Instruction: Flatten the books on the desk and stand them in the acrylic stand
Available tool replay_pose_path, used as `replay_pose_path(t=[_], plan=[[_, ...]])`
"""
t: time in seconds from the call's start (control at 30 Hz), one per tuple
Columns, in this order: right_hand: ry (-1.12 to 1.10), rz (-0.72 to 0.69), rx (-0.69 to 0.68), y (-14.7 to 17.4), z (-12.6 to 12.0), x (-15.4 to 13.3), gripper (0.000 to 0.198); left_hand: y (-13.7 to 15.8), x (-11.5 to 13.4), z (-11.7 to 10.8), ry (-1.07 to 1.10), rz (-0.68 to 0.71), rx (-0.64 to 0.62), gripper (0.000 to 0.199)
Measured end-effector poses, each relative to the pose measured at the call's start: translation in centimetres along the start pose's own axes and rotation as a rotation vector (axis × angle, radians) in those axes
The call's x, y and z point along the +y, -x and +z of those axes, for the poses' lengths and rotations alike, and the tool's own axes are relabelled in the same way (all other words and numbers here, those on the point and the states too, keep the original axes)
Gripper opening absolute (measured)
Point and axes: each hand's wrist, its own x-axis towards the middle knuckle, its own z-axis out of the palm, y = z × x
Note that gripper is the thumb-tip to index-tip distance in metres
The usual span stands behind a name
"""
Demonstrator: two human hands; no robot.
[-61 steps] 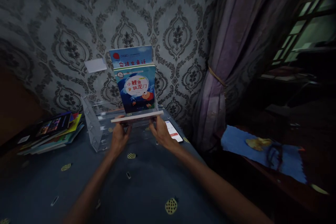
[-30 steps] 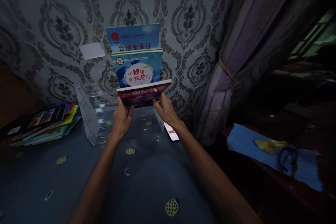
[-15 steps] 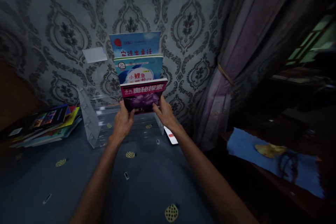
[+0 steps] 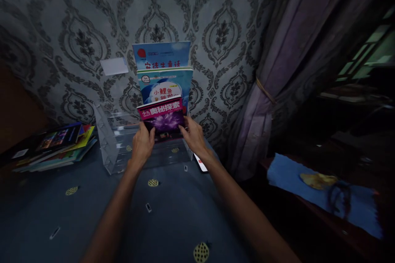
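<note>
A magenta and black book with a purple burst on its cover is held by both hands in front of a clear plastic book rack. My left hand grips its left edge, thumb on the front. On the right edge, my right hand closes in the same way. Behind it, a light-blue book stands upright in the rack, and a taller blue book rises at the back. The lower part of the held book lies close to the rack's front tier; contact there cannot be made out.
At the left lies a pile of books. A phone with a lit screen lies beside the rack, partly behind my right forearm. A tied curtain hangs at the right. A blue cloth carries a yellowish item.
The magenta book has moved slightly down and left and tilted, showing more of its cover. Both hands keep hold of it. The view has shifted a little.
</note>
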Motion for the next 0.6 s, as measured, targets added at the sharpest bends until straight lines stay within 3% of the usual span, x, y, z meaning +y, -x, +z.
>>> replay_pose_path(t=[0.1, 0.27, 0.6], plan=[[0.047, -0.001, 0.007, 0.3, 0.4, 0.0, 0.030, -0.1, -0.2, -0.2, -0.107, 0.018, 0.015, 0.024], [0.209, 0.016, 0.069, 0.8, 0.5, -0.6, 0.034, -0.2, 1.3, -1.4, -0.313, -0.091, -0.142, 0.027], [0.263, 0.007, 0.174, 1.0, 0.3, -1.1, 0.048, -0.6, 2.0, -1.6, -0.352, -0.131, -0.184, 0.027]])
